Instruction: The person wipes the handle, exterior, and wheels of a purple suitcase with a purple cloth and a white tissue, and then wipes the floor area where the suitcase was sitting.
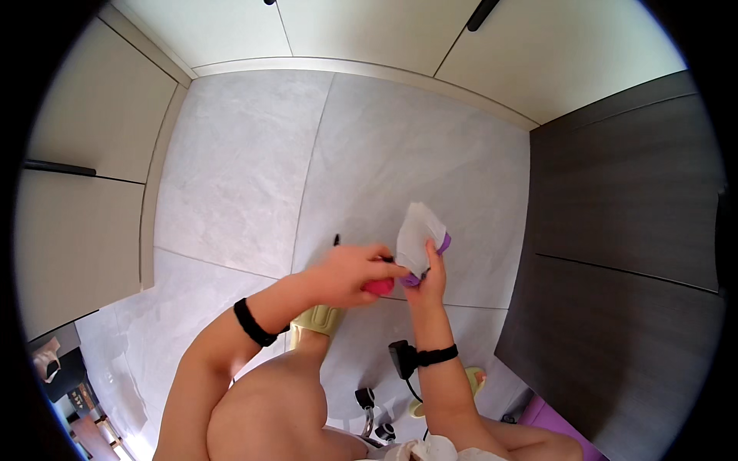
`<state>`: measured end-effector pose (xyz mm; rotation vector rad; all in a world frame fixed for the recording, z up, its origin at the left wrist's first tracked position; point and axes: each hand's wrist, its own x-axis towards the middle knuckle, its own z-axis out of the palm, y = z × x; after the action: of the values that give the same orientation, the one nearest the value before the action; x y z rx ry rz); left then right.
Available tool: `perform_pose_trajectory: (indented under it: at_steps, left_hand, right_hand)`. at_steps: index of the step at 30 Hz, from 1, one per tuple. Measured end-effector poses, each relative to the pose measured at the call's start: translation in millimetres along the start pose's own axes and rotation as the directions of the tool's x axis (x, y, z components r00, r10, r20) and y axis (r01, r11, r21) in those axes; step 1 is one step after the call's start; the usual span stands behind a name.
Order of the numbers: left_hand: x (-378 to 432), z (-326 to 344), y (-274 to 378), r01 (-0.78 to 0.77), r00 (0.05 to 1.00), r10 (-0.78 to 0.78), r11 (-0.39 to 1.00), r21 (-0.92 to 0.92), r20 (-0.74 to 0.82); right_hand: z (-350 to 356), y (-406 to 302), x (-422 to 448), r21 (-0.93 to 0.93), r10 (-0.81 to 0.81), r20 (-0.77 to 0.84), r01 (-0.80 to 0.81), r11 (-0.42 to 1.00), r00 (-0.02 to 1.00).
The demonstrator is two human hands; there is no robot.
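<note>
My left hand [349, 276] grips a bright pink object [379, 286], mostly covered by the fingers, so its kind is unclear. A small black tip [337, 239] shows beyond the back of that hand; whether it belongs to the pink object cannot be told. My right hand [432, 279] holds a white, cloth-like piece [420, 233] with its thumb across it. Purple parts [444, 243] show at its right edge and beneath it near the palm. The fingers of my left hand reach to the lower edge of this white piece. Both hands are above the floor.
Grey floor tiles [242, 150] spread below. Pale cabinets [369, 29] with black handles line the front and left, and a dark wood-grain panel [622, 230] stands at right. Lower down are yellow-green slippers [317, 317] on my feet, chair casters [365, 397] and a purple object [556, 429].
</note>
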<state>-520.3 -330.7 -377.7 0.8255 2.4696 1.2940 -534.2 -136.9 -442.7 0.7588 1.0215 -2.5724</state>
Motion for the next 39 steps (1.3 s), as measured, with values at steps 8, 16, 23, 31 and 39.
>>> perform_pose_trajectory:
  at_steps: [8,16,23,31,39]
  left_hand:
    - [-112,-41,-67,0.562,0.714,-0.511,0.826,-0.043,-0.479]
    - [-158,-21,-93,0.607,0.408,-0.805,0.592,-0.53,-0.431]
    - [-144,-5,-104,0.837,0.444,-0.809,0.528,-0.145,-0.386]
    - [-196,30,-106,0.915,0.401,-0.855,0.393,0.094,-0.33]
    - [-223,14,-74,0.904,0.358,-0.834,0.422,-0.067,-0.419]
  right_hand:
    - [-182,-65,16,-0.973,-0.769,0.188,0.008,-0.232,0.611]
    - [6,98,71,-0.902,-0.462,0.396,0.431,-0.034,0.793]
    - [38,98,99,-0.795,-0.182,0.606,0.599,-0.097,0.775]
    - [-178,-79,7,-0.93,-0.709,0.258,-0.03,-0.366,0.657]
    - [-51,117,0,-0.857,-0.239,0.513,0.473,-0.205,0.825]
